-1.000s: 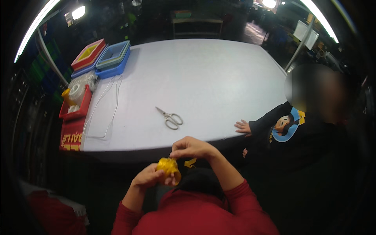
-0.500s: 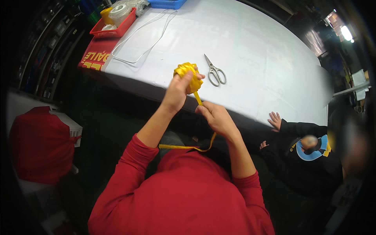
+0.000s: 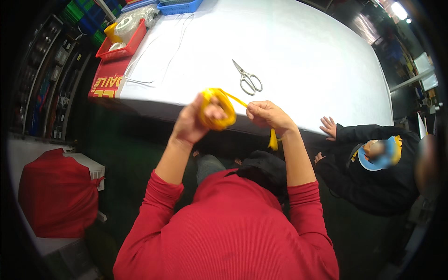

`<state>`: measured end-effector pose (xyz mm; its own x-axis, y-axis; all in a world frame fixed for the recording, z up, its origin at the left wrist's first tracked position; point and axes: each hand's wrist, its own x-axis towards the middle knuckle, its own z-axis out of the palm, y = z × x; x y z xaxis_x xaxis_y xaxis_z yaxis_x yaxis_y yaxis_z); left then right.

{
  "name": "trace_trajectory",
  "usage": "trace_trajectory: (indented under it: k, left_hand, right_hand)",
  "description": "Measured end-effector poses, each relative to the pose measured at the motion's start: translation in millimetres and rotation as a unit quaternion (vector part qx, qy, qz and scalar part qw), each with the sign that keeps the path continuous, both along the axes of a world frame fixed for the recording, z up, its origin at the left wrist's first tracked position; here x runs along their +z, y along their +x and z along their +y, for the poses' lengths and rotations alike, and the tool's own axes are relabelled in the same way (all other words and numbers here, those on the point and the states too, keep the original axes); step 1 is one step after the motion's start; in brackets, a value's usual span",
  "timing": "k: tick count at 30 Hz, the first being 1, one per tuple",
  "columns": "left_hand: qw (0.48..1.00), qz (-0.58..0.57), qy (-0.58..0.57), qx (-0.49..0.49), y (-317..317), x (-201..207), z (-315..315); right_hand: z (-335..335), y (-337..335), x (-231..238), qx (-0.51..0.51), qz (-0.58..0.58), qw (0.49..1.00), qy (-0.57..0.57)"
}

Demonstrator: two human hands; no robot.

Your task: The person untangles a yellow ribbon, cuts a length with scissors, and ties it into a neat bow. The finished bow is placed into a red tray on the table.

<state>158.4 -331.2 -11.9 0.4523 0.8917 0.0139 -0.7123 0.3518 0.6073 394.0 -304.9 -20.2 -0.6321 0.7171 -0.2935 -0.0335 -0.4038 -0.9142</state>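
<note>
A coiled yellow ribbon (image 3: 226,122) is gripped in my left hand (image 3: 189,122), whose fingers show through the middle of the coil. One strand runs from the top of the coil across to my right hand (image 3: 268,115), pinched between thumb and fingers. The loose tail of the ribbon hangs below that hand. Both hands are held in front of the near edge of the white table (image 3: 308,60). On the table just beyond them lies a pair of metal scissors (image 3: 247,79), slightly spread.
A red basket (image 3: 135,42) with rolls and plastic wrap stands at the table's far left corner, beside a blue basket (image 3: 179,8). A white wire loop (image 3: 135,80) lies nearby. At right, another person in black rests a hand (image 3: 329,127) on the table edge.
The ribbon coil has turned to show its open middle and come lower. My right hand has risen to the coil's level, drawing the strand out sideways. My view has shifted slightly.
</note>
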Motion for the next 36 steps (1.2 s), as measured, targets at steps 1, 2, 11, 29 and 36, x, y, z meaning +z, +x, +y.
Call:
trace_trajectory:
  k: [1, 2, 11, 29, 36]
  left_hand:
    - [0.998, -0.041, -0.016, 0.036, -9, 3, 8]
    - [0.994, -0.082, -0.03, 0.069, -20, 6, 18]
    - [0.955, -0.017, -0.05, 0.293, -141, -3, 71]
    - [0.888, 0.379, -0.01, -0.26, -1, 32, -10]
    - [0.838, 0.406, 0.005, -0.365, -1, -23, -31]
  right_hand:
    - [-2, 2, -3, -0.005, -0.003, 1.0, -0.007]
    - [-4, 6, -8, -0.013, -0.006, 1.0, -0.013]
    - [-27, 46, -70, -0.017, -0.105, 0.991, -0.08]
    - [-32, 7, 25, -0.142, -0.035, 0.989, -0.013]
    - [-11, 52, 2, -0.348, 0.121, 0.929, 0.045]
